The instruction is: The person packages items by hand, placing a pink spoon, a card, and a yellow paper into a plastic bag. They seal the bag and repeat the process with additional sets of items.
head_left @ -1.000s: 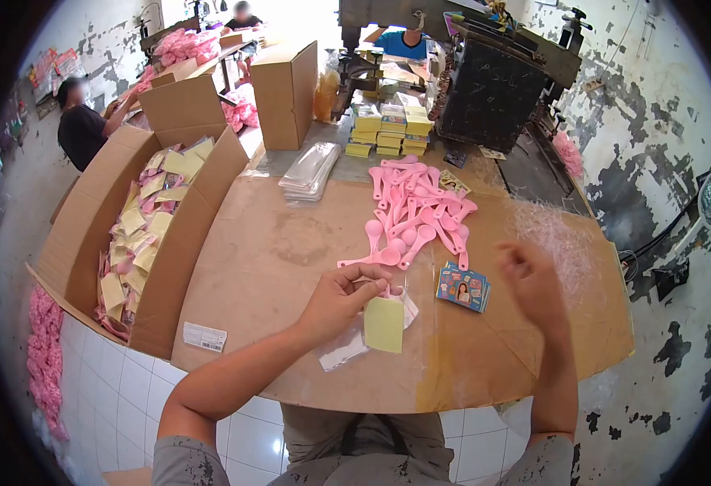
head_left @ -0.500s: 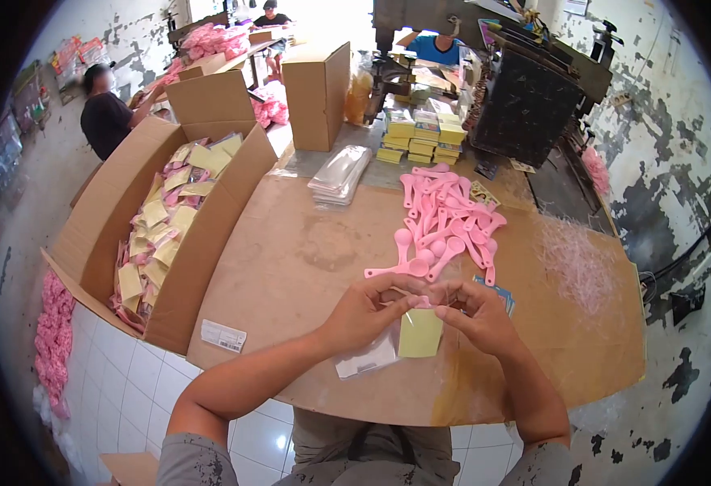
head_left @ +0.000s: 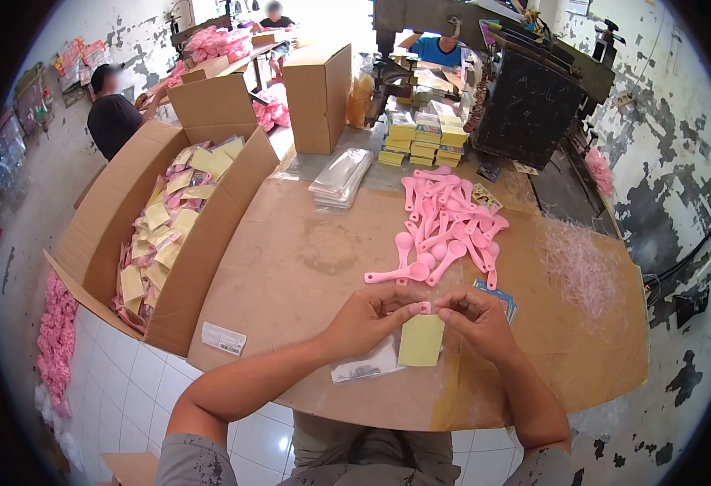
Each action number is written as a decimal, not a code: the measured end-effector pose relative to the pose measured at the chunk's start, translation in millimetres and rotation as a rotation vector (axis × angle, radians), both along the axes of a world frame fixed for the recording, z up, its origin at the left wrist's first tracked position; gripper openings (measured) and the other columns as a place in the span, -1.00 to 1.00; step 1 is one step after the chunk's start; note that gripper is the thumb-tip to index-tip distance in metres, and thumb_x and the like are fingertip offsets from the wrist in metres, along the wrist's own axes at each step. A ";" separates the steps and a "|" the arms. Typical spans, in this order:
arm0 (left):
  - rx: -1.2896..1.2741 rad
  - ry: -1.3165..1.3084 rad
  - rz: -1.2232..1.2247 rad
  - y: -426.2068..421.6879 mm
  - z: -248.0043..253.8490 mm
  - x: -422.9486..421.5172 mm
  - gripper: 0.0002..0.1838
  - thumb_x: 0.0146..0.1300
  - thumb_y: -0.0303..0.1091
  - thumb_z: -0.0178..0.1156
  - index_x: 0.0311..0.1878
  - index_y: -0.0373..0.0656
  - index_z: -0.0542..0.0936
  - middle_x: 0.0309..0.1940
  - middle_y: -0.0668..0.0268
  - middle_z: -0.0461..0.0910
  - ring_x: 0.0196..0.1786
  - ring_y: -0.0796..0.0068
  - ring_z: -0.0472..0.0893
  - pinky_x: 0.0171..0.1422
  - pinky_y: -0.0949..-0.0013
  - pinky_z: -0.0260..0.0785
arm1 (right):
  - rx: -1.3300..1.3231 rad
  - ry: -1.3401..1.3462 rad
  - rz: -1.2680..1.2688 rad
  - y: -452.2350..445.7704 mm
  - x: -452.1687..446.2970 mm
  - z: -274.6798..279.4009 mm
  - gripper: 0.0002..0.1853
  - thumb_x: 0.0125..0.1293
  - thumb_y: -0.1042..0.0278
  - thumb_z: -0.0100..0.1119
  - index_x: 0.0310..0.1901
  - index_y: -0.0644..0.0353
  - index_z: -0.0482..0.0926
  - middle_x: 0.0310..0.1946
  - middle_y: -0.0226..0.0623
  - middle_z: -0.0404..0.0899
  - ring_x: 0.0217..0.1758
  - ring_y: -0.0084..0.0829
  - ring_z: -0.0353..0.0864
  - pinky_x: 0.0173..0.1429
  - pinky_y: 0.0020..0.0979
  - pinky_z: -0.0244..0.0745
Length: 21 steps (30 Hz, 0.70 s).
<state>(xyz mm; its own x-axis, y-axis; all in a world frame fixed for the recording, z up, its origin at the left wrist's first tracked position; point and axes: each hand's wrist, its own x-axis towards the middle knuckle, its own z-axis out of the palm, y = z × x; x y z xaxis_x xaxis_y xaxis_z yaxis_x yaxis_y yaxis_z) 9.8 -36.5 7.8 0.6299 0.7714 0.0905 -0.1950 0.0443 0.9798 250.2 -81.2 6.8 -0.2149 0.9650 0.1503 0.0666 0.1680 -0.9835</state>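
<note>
Hands work close together over the near part of the surface [head_left: 291, 251], the left hand [head_left: 361, 322] pinching a small pink piece [head_left: 424, 309] between thumb and fingertip, while the right hand [head_left: 483, 326] has its thumb and fingertips drawn in just beside it. Whether the right fingertips grip the piece, a thin strand or only steady things, I cannot tell. For this fine fingertip work, it seems best to let the left pinch act as the fixed point, light but firm, and leave the small adjustments to the right fingertips. The yellow card [head_left: 422, 342] is probably easy to crease, so it should hang free rather than be squeezed, with any pull kept short and gentle so that it does not twist or tear. Holding the wrists low and level would likely help both sets of fingertips meet squarely. As for where things lie, the pink piece is between the two hands, at the top of the card, which hangs below the fingertips with its face toward the wearer. A clear packet [head_left: 368, 364] lies on the surface below the left hand, to the left of the card. Beyond the fingertips spreads the heap of pink spoons [head_left: 444, 215], and a small stack of blue cards [head_left: 504, 303] sits partly hidden behind the right hand, with a tangle of clear strands [head_left: 580, 267] farther to the right
</note>
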 end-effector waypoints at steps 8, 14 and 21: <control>0.092 0.034 0.085 1.2 -6.9 -1.1 -0.72 0.53 -0.39 0.27 0.18 -0.35 0.64 -0.11 0.28 0.77 -0.13 0.67 0.71 -0.08 0.54 0.55 | -0.041 0.052 -0.078 0.2 -3.8 -4.6 -0.82 0.44 0.51 0.33 0.02 0.32 0.69 -0.09 -0.40 0.69 -0.03 -0.62 0.65 0.07 -0.50 0.56; 0.047 0.025 0.072 0.4 -2.0 -3.3 -0.72 0.52 -0.41 0.27 0.18 -0.37 0.65 -0.07 0.26 0.76 -0.07 0.61 0.73 0.00 0.50 0.61 | -0.034 0.101 -0.078 1.4 -6.9 -6.9 -0.82 0.45 0.52 0.33 0.03 0.30 0.69 -0.11 -0.41 0.70 -0.04 -0.63 0.66 0.07 -0.53 0.55; 0.039 -0.050 0.080 -0.7 -7.7 0.6 -0.71 0.53 -0.42 0.25 0.20 -0.38 0.63 0.00 0.26 0.74 0.00 0.57 0.73 0.05 0.48 0.63 | -0.040 0.114 -0.053 1.1 -3.3 -4.6 -0.81 0.46 0.50 0.32 0.05 0.29 0.69 -0.09 -0.41 0.70 -0.03 -0.62 0.66 0.09 -0.51 0.56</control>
